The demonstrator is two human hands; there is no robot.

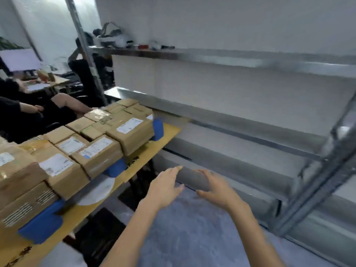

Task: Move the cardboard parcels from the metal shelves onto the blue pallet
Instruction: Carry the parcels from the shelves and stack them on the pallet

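Far left: seated person (28,108) by cluttered desk (48,83); tangled gear (113,39) high up; grey floor (188,228).

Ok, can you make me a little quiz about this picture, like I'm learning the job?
1. True or false: the left hand holds a parcel.
2. Where are the parcels stacked? A) on the pallet B) on the floor C) on the top shelf
3. Fill in: the right hand hovers in front of a metal ____.

Key: 1 false, it holds nothing; 2 A; 3 shelf.
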